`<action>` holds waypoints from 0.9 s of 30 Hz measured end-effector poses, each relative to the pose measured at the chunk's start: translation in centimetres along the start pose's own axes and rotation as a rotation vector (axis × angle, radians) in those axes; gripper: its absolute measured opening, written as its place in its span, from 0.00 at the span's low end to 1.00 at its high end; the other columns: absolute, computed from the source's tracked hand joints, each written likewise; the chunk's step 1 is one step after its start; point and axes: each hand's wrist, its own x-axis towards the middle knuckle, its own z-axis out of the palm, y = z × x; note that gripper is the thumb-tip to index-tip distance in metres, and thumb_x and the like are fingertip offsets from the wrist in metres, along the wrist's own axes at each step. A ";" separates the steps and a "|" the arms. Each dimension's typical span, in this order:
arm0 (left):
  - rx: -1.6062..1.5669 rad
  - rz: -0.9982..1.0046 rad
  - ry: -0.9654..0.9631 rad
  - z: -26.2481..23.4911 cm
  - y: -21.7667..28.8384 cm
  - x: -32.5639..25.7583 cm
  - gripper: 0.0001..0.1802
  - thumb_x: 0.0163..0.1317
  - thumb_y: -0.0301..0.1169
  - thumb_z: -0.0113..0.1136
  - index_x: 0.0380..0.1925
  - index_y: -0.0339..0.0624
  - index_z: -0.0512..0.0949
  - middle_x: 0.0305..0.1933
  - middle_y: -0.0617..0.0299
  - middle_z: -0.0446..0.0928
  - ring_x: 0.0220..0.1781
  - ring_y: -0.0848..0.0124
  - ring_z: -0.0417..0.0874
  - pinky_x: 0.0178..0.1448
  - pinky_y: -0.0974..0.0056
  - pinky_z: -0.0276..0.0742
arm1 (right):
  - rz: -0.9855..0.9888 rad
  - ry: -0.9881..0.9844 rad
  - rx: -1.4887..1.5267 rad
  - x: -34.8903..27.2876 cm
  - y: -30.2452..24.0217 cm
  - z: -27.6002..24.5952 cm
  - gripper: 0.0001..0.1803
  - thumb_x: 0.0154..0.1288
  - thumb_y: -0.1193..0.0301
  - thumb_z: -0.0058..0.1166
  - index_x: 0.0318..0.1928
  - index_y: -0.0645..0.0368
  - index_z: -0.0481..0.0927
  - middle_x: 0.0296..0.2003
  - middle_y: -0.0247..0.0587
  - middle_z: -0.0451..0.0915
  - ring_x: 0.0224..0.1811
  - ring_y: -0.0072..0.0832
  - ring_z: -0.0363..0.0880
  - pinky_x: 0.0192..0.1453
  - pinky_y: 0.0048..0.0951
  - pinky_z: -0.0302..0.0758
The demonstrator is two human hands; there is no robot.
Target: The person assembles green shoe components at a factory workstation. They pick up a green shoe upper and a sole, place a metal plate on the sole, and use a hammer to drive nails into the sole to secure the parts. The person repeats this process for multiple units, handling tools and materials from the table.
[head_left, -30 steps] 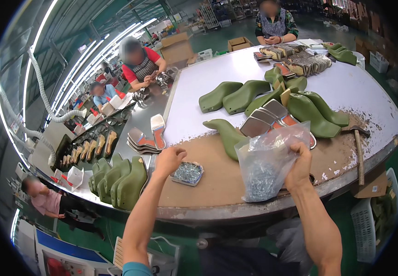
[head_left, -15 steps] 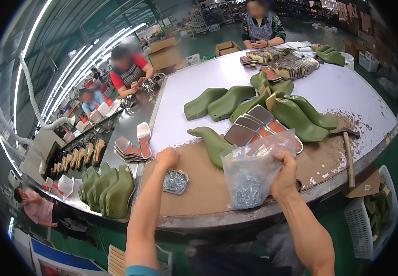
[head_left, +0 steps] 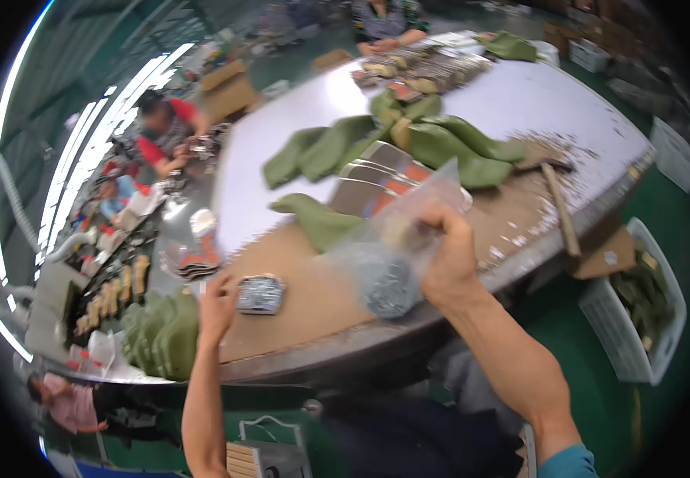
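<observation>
My right hand (head_left: 450, 259) is closed round the upper part of a clear plastic bag (head_left: 432, 191) above the table's near side. Small silvery nails (head_left: 389, 288) fill the bag's sagging bottom. Left of the bag, a small tray of similar nails (head_left: 261, 295) lies on the brown board (head_left: 313, 307). My left hand (head_left: 217, 304) is just left of this tray, fingers loosely bent and apart, with nothing visible in them. Whether it touches the tray is blurred. Behind the bag are fanned grey-and-orange sole-shaped pieces (head_left: 367, 185) and a green shoe last (head_left: 317, 221).
More green lasts (head_left: 337, 147) lie farther back; others (head_left: 161, 331) stand at the left. A hammer (head_left: 560, 207) lies by the right edge. A white crate of lasts (head_left: 628, 319) stands beyond that edge. Co-workers (head_left: 171, 127) are across and left of the table.
The view has swung, shifting the scene left and up. My left hand has gone from behind the nail tray to its left side, its fist loosening. My right hand still grips the bag.
</observation>
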 end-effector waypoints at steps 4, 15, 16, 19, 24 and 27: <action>-0.154 -0.145 0.091 0.8 -1.8 -5.2 0.25 0.73 0.38 0.61 0.64 0.34 0.74 0.61 0.47 0.79 0.58 0.60 0.82 0.60 0.59 0.79 | -0.245 0.052 0.048 -6.4 -9.5 5.2 0.06 0.64 0.75 0.54 0.37 0.63 0.82 0.34 0.39 0.84 0.38 0.31 0.84 0.50 0.36 0.83; -0.094 -0.111 0.229 4.6 -5.8 -10.2 0.27 0.78 0.40 0.53 0.67 0.29 0.69 0.64 0.45 0.75 0.67 0.60 0.76 0.72 0.59 0.68 | -0.580 0.710 -1.193 -23.7 -22.3 -8.1 0.08 0.68 0.73 0.49 0.35 0.62 0.79 0.34 0.35 0.77 0.41 0.27 0.74 0.55 0.31 0.69; -0.041 -0.117 0.207 4.5 -5.3 -10.0 0.28 0.78 0.41 0.52 0.66 0.29 0.69 0.64 0.45 0.75 0.66 0.60 0.76 0.72 0.59 0.68 | -0.505 0.813 -1.235 -24.7 -21.9 -11.0 0.08 0.68 0.72 0.49 0.34 0.61 0.79 0.34 0.35 0.76 0.41 0.27 0.73 0.55 0.31 0.68; -0.019 -0.130 0.188 4.4 -5.5 -10.1 0.28 0.78 0.43 0.52 0.65 0.28 0.70 0.65 0.45 0.75 0.67 0.60 0.75 0.73 0.59 0.66 | -0.188 1.083 -1.173 -27.6 -20.1 -20.2 0.08 0.68 0.69 0.51 0.32 0.59 0.77 0.35 0.36 0.76 0.40 0.26 0.71 0.53 0.32 0.67; 0.054 -0.095 0.157 4.5 -4.6 -9.9 0.29 0.79 0.43 0.51 0.66 0.28 0.70 0.65 0.44 0.75 0.67 0.59 0.75 0.73 0.59 0.66 | 0.139 1.290 -1.241 -27.5 -13.8 -29.6 0.06 0.69 0.72 0.51 0.41 0.61 0.75 0.37 0.42 0.77 0.41 0.29 0.72 0.48 0.36 0.71; 0.061 -0.100 0.170 4.3 -4.2 -9.9 0.29 0.79 0.44 0.50 0.66 0.28 0.70 0.65 0.44 0.76 0.67 0.59 0.76 0.73 0.59 0.67 | 0.132 1.219 -1.003 -23.7 -11.1 -31.7 0.09 0.72 0.75 0.48 0.49 0.62 0.76 0.45 0.43 0.79 0.48 0.32 0.75 0.55 0.37 0.73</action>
